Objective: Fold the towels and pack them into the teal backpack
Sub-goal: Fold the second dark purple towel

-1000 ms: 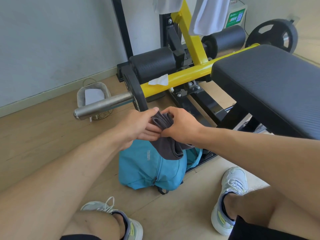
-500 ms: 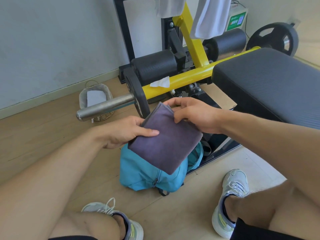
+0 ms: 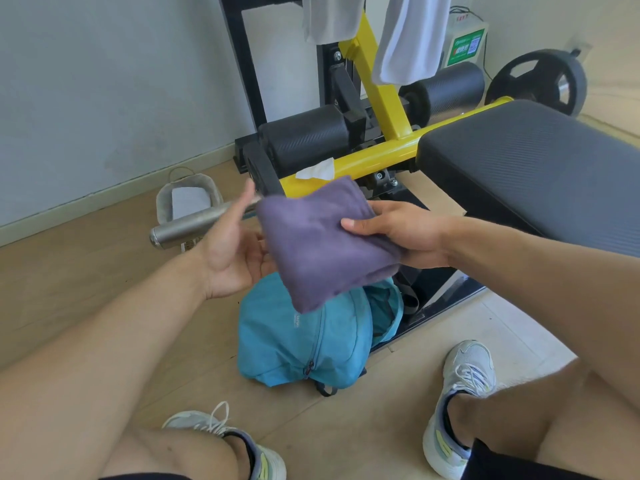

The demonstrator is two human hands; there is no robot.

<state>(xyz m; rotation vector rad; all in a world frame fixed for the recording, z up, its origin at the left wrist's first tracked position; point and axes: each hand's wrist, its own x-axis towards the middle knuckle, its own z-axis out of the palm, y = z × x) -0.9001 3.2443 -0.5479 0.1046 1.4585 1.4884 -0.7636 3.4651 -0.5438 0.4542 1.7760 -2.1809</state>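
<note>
Holding the folded purple towel [image 3: 322, 237] in our right hand [image 3: 398, 233], thumb on top, we have opened our left hand [image 3: 235, 251], palm up just beside it. A second ago both hands were pinching it bunched; now it is a flat packet directly above the open teal backpack [image 3: 304, 344] on the floor, ready to drop in.

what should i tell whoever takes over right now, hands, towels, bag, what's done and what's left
Right hand grips the folded purple towel, held above the teal backpack.
Left hand is open, palm up, beside the towel's left edge.
The backpack sits on the floor with its top open.
Done: purple towel folded.
Left: pack it, then fold and pack the two white towels hanging on the machine.
</note>
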